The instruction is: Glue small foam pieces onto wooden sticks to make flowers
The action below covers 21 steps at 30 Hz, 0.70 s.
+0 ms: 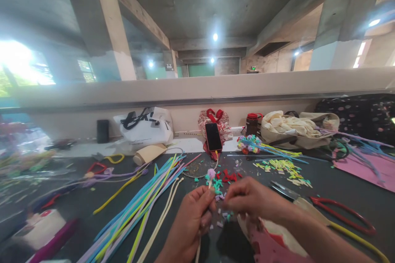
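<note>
My left hand (197, 209) is closed round a cream-coloured pipe cleaner stem. A small lilac fuzzy flower head (211, 174) tops the stem, just above my thumb and forefinger. Close by on the right, my right hand (247, 197) hovers with its fingers curled together; whatever they pinch, if anything, is hidden. Around and behind both hands lie short cut pieces: teal ones (217, 184), red ones (228, 175) and lilac ones (220, 197).
Long coloured pipe cleaners (145, 205) lie left, beside cream stems (168, 201). Right are yellow-green pieces (282, 166), red-handled pliers (342, 211) and a flower bunch (249, 143). A phone (213, 136), white bag (146, 125), bottle (252, 123) and cloth bag (296, 129) line the back.
</note>
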Available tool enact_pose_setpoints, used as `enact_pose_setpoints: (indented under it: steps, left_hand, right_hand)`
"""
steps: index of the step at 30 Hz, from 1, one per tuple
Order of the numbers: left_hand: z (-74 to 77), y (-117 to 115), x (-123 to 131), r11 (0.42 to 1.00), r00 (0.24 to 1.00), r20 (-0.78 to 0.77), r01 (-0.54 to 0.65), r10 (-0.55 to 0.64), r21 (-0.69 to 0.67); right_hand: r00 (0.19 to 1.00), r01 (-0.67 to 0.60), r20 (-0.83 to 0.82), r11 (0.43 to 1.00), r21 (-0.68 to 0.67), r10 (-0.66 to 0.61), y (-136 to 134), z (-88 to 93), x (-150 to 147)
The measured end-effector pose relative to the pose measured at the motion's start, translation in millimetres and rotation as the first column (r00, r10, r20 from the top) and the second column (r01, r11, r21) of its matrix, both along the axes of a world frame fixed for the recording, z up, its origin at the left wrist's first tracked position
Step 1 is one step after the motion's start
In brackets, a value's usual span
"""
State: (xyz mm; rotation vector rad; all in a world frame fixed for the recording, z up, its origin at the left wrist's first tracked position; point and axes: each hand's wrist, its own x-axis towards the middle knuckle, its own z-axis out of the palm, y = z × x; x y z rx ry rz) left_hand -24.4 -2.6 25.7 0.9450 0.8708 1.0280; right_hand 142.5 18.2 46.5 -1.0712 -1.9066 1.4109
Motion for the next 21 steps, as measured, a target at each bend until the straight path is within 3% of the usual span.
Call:
enact_pose_setpoints:
  steps: [3, 8, 16, 21]
  left_hand:
    - [-0.2, 3.5, -4.1, 0.999, 0.999, -0.015, -0.044, 0.044, -0.009]
    - [-1.8, 5.7, -7.4, 0.997, 0.997, -0.022, -0.072, 0.072, 0.003]
    - [-0.9, 9.3, -7.1, 0.997, 0.996, -0.04, -0.075, 0.075, 0.011]
    - [2.3, 6.6, -5.9, 0.996, 0.995, -0.041, -0.092, 0.092, -0.011]
  right_hand:
    - [0.978, 0.197, 0.028, 0.958, 0.207, -0.207, 16.6, 8.8, 30.1]
    - [0.908, 0.345, 0.083, 0.845, 0.409, -0.411, 49.7, 3.8, 83.5]
    - [0.737, 0.342, 0.222, 0.635, 0.692, -0.638, 59.0, 0.9, 110.3]
    - [0.687, 0.352, 0.201, 0.561, 0.749, -0.699, 54.9, 6.8, 114.2]
